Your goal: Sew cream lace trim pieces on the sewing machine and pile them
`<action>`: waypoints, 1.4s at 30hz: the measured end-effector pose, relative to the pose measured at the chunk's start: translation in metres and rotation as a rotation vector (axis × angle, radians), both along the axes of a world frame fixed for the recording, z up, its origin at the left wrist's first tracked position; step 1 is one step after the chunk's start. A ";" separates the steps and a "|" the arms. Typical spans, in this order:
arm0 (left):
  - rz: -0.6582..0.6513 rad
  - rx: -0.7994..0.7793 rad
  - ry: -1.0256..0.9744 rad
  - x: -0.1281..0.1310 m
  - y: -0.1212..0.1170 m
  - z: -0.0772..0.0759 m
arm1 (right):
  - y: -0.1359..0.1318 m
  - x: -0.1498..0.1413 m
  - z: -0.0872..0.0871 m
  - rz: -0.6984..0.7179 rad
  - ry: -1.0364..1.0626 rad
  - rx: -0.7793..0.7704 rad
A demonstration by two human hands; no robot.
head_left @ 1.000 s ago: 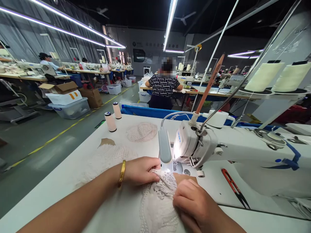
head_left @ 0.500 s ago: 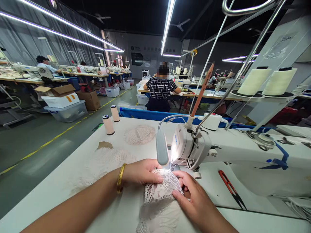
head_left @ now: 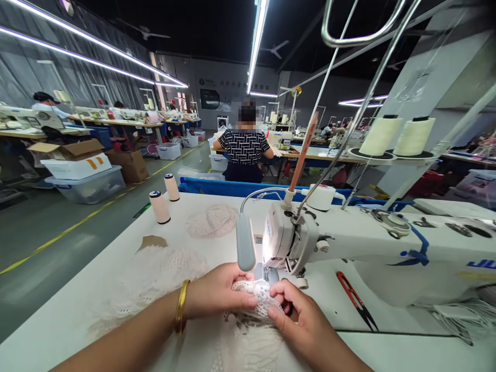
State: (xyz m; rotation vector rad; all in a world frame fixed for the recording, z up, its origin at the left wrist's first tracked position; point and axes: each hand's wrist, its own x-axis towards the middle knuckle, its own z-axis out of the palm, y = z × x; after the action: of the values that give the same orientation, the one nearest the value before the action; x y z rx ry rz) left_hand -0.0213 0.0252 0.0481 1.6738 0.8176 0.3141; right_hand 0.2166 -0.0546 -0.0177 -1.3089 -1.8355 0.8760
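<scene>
Lace [head_left: 260, 299], white, thin and pierced with small round holes, is bunched between two bare hands on the near side of the white, blue-lettered sewing machine [head_left: 360, 240], just below its lit head. The left hand [head_left: 217, 292], with a gold-coloured metal bangle [head_left: 181, 306] round its wrist, has its fingers narrow, holding the lace's left side with the thumb laid along the top. The right hand [head_left: 302, 315] pinches the right edge between thumb and forefinger; its other fingers curl beneath, partly hidden. A lower part of the lace trails away from the machine over the smooth white desk [head_left: 50, 346]. Whether the far edge touches the machine cannot be told.

Left of the machine's head hangs a grey oblong lamp [head_left: 245, 243]. Farther left of the machine lie an oval, pale bundle of trim [head_left: 213, 221] and a loose white spread of lacy fabric [head_left: 163, 274], with a flat brown scrap [head_left: 153, 241] at its far edge. Beyond these, still left of the machine, two pale pink thread spools [head_left: 159, 207] stand upright. Under the machine's arm lie red-handled snips [head_left: 354, 297] with dark, pointed blades.
</scene>
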 end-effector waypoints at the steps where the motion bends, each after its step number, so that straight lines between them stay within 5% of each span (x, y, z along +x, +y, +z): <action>1: 0.030 0.051 0.022 0.003 -0.004 0.002 | 0.000 -0.001 0.003 0.009 0.018 -0.001; 10: 0.120 0.465 0.019 0.013 -0.023 -0.007 | 0.003 -0.005 0.012 -0.025 0.135 0.055; 16: 0.106 1.080 -0.126 0.015 -0.030 -0.020 | -0.001 -0.003 0.012 -0.046 -0.031 0.438; 19: 0.124 1.261 -0.142 0.016 -0.032 -0.023 | -0.002 -0.002 0.013 -0.027 -0.088 0.568; 42: 0.132 1.237 -0.160 0.018 -0.033 -0.025 | 0.001 -0.008 0.018 0.012 -0.041 0.752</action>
State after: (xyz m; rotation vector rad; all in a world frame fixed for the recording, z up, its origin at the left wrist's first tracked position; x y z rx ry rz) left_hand -0.0037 -0.0077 0.0236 2.6632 0.6189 1.2046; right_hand 0.2088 -0.0538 0.0001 -0.8308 -1.9232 0.1116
